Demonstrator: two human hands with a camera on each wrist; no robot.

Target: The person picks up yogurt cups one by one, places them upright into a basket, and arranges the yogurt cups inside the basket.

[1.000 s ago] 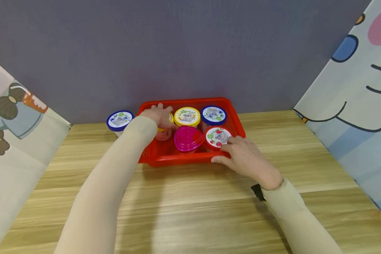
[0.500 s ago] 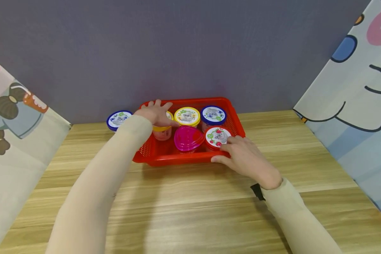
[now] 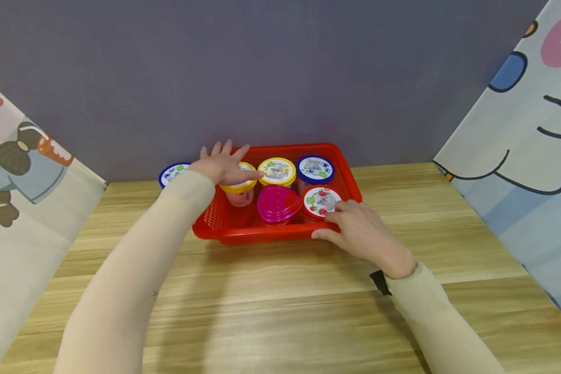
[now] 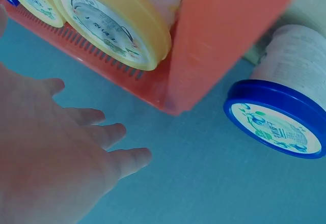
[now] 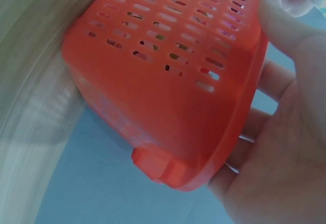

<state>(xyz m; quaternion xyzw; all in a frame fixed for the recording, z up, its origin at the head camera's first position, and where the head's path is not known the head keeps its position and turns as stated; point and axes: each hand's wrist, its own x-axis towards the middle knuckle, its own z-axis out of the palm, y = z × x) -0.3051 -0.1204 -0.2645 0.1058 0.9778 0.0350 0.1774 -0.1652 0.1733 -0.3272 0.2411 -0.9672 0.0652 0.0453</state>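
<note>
A red plastic basket (image 3: pixel 262 237) stands on the table against the grey panel, with several lidded tubs in it. My left hand (image 3: pixel 222 169), fingers spread, overlaps the left yellow-lidded tub (image 3: pixel 240 198) in the head view; nothing is held. In the left wrist view those straight fingers (image 4: pixel 135 158) point past the basket's back edge. My right hand (image 3: pixel 366 231) grips the basket's right front corner, thumb (image 5: pixel 272 10) at the rim and the other fingers partly hidden behind it. Beside that hand sits a red-lidded tub (image 3: pixel 320 201).
Also in the basket are another yellow-lidded tub (image 3: pixel 277 171), a blue-lidded tub (image 3: pixel 315 169) and one with a heart-shaped pink lid (image 3: pixel 278 203). Outside, left of the basket, stands a blue-lidded tub (image 4: pixel 277 124), partly behind my left arm. Cartoon-printed sheets flank the wooden table (image 3: pixel 280 311).
My left hand has moved left and back off the left yellow-lidded tub, its fingers spreading, so more of that tub shows. My right hand has stayed at the basket's corner.
</note>
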